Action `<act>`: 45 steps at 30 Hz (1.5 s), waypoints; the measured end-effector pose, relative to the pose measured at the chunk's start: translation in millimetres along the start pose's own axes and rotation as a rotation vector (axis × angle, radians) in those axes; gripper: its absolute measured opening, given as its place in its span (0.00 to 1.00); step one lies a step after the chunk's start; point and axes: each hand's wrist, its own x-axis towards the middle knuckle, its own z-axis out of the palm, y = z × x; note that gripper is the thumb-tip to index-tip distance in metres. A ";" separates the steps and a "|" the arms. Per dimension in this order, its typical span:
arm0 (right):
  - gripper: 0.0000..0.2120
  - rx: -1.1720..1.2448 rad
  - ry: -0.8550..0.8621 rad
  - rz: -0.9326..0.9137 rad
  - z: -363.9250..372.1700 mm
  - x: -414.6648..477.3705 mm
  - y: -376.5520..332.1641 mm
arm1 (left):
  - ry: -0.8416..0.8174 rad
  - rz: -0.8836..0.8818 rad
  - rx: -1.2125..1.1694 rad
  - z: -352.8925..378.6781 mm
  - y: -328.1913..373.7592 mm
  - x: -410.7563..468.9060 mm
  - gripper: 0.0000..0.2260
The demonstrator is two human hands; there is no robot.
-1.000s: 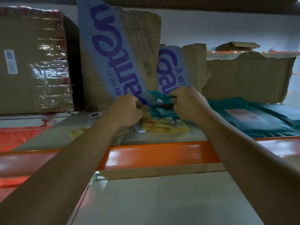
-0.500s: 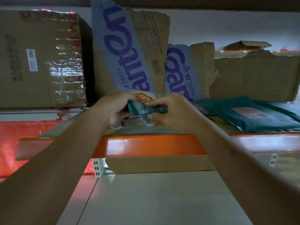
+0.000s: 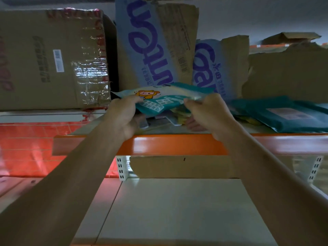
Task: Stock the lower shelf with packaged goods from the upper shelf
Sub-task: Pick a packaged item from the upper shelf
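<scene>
left hand (image 3: 124,119) and right hand (image 3: 209,112) each clamp their fingers (image 3: 130,102) on one end of a teal packet (image 3: 165,96) just above the front edge of the upper shelf (image 3: 177,144), probably to carry the floppy thing flat down to the lower shelf (image 3: 177,210).

I see packets (image 3: 159,98) between my hands above the upper shelf (image 3: 177,144), boxes (image 3: 156,43) behind, mailers (image 3: 284,114) right.

Purple "Coa…" on torn carton (image 3: 209,68); other print illegible, some upside-down.
</scene>
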 end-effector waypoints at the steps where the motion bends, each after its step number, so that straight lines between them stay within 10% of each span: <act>1: 0.14 0.093 -0.008 0.041 -0.1 -0.4 -3.3 | -0.014 -0.001 -0.030 0.5 -0.7 -3.2 0.05; 10: 0.09 0.726 0.012 0.241 1.6 3.3 -7.0 | -0.098 -0.038 -0.039 -6.4 2.2 -27.2 0.03; 34: 0.09 0.268 0.062 0.078 89.0 -71.9 -42.0 | -0.191 -0.094 0.304 -159.4 55.2 -39.1 0.07; 45: 0.09 0.145 -0.006 -0.020 201.1 -129.8 -63.5 | 0.078 0.129 0.614 -267.7 76.7 -54.9 0.13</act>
